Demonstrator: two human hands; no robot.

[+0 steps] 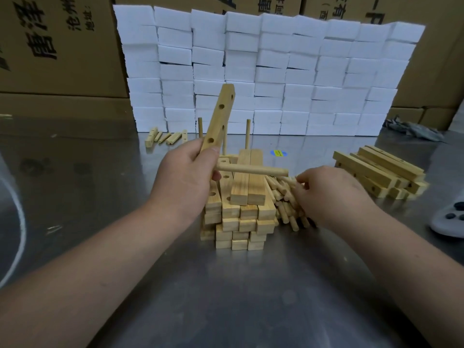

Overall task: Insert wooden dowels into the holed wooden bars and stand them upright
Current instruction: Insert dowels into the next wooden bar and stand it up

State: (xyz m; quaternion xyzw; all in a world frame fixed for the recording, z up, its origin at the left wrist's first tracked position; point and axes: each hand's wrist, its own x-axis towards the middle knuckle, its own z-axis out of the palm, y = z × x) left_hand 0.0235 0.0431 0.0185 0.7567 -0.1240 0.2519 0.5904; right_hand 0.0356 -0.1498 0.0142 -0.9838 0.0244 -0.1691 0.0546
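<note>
My left hand (187, 175) grips the lower end of a holed wooden bar (220, 116) that tilts up and to the right. One dowel (252, 170) sticks out sideways from the bar's bottom hole, pointing right. My right hand (329, 194) reaches into a loose heap of dowels (285, 197), its fingers curled on one of them. A stack of wooden bars (242, 214) lies between my hands. Behind it, upright dowels (248, 133) rise from a bar that the stack mostly hides.
A second pile of holed bars (379, 172) lies at the right. A few small bars and dowels (167, 138) lie at the back left. A wall of white foam blocks (268, 71) and cardboard boxes (57, 46) stands behind the steel table (226, 297).
</note>
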